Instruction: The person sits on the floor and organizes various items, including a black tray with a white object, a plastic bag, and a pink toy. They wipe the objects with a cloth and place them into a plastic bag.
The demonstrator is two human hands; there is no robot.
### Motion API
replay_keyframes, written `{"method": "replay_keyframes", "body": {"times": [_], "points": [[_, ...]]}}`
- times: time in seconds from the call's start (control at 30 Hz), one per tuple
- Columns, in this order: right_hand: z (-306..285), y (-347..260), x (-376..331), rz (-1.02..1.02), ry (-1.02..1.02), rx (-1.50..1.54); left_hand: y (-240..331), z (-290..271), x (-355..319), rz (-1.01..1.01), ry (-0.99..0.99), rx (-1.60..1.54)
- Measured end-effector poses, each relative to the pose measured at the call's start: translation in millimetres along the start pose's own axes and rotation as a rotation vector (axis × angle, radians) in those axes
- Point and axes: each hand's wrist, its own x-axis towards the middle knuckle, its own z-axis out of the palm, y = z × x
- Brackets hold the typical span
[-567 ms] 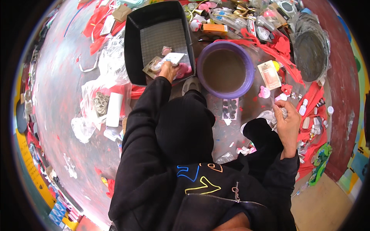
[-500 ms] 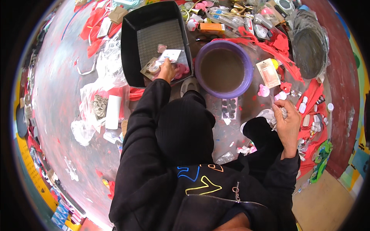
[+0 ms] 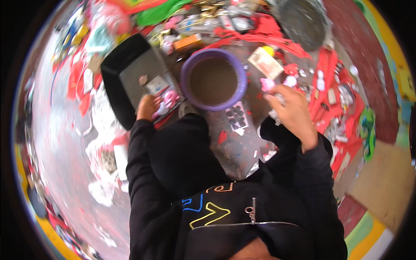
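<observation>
Two hands, one purple bowl, one black tray

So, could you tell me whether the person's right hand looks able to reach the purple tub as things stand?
Probably yes. The right hand is raised just right of the purple tub, and only small scraps lie between them. It seems to pinch something pale already, though, so its fingers may not be free.

Upper left of centre, the black tray looks like matt plastic with a ribbed grey floor. At upper centre the purple bowl is smooth plastic, faintly glossy on its rim. The floor at left is rough, paint-spattered concrete. The sleeves are matt black cloth.
</observation>
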Motion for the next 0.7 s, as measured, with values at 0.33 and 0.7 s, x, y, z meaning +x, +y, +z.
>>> {"method": "replay_keyframes", "body": {"times": [0.33,0.7], "points": [[4,-17,-16,0.098,-0.161,0.366,86,211,-255,0.608,-0.235,0.368],[15,2,-15,0.134,0.47,0.692,-85,356,-326,0.168,-0.939,0.2]]}}
